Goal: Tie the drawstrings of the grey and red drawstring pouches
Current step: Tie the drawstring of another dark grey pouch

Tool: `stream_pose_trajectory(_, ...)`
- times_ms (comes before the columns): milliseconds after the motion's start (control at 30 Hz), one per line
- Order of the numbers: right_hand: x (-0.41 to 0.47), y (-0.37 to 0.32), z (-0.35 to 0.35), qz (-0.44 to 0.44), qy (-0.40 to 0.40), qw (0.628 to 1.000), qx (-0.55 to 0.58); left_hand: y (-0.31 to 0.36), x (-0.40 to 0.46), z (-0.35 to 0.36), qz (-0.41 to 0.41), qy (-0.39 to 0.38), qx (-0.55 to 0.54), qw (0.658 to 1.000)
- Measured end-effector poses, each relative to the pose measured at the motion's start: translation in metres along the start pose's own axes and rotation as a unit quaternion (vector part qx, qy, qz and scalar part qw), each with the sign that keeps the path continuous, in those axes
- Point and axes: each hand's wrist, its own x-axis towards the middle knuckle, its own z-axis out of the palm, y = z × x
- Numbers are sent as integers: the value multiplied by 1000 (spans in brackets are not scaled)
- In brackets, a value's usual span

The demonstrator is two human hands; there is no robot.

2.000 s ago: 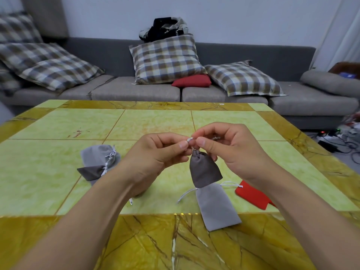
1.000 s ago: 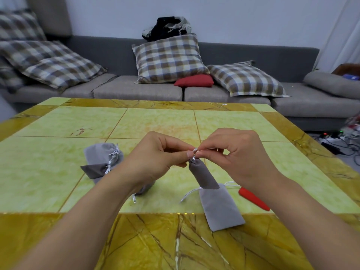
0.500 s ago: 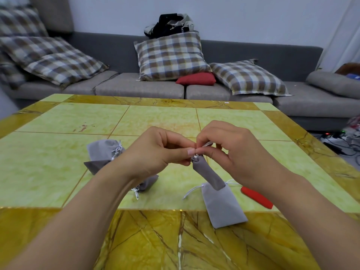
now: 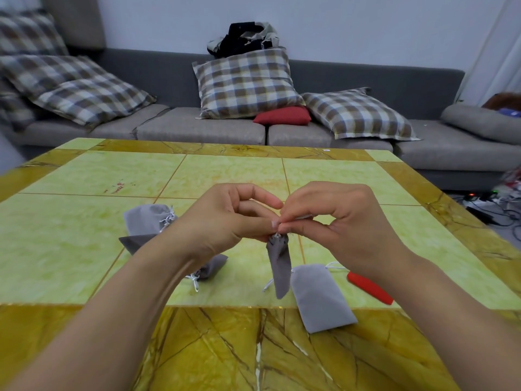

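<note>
Head view: the grey pouch [image 4: 279,263], hung at the centre above the worktop [image 4: 84,249], is pinched by its drawstring between left hand [image 4: 225,221] and right hand [image 4: 338,224]. Since two seconds ago its neck has been cinched narrower; knotting appears underway. The red pouch [image 4: 369,287] lies untied at 4 o'clock.

The red pouch [image 4: 370,288] is partly hidden behind the right hand's [image 4: 342,227] wrist, so its top and string can't be seen. The left hand [image 4: 225,224] and its arm cover part of the grey pouches [image 4: 146,224] behind them. The string at the fingertips [image 4: 277,222] is too small to tell, maybe knotted.
</note>
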Motion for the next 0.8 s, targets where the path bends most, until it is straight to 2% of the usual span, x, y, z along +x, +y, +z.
stream_pose_trajectory(133,-1,-5,2,75,-24,995,62,-1,-1,1,3,-31,49,998)
stream_pose_trajectory(233,-1,-5,-5,166,-58,973,151,-2,-2,2,11,-65,58,996)
stream_pose_trajectory(467,-1,-3,-6,291,26,902,319,2,-3,9,65,-61,1,996)
stream_pose_trajectory(600,-2,-3,0,329,73,881,333,-1,-2,13,97,-24,-11,995)
stream_pose_trajectory(800,0,-11,3,344,109,875,322,-5,1,21,157,74,28,985)
